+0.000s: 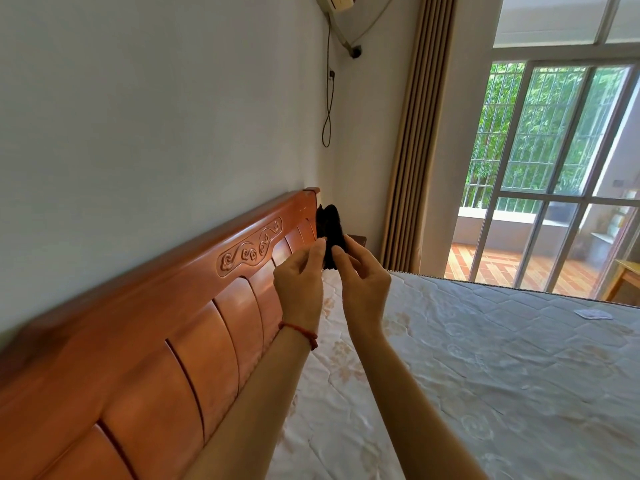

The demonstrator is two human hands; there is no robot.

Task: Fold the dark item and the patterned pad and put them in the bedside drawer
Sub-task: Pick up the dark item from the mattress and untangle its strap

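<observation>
Above the mattress [485, 358], near the headboard [145, 341]: one dark item [331, 233], held upright in the air between two raised hands.

Left hand [299, 289]: fingertips pinching the item's left edge; red cord bracelet [300, 332] at the wrist.
Right hand [363, 289]: thumb and fingers curled round the right edge.

Risk, as judged: the piece is small, limp and held only at its edges, so a loosened pinch could let the fold spring open or the item drop onto the bed. The bedside drawer cannot be made out, though a dark wooden corner shows beyond the hands; the patterned pad is not identifiable.

Materials: item, black, soft, matte, bunched into a narrow upright bundle with a notched top. Headboard, glossy orange-brown wood, curved panels, carved scrollwork. Mattress, pale quilted fabric with faint floral print.
</observation>
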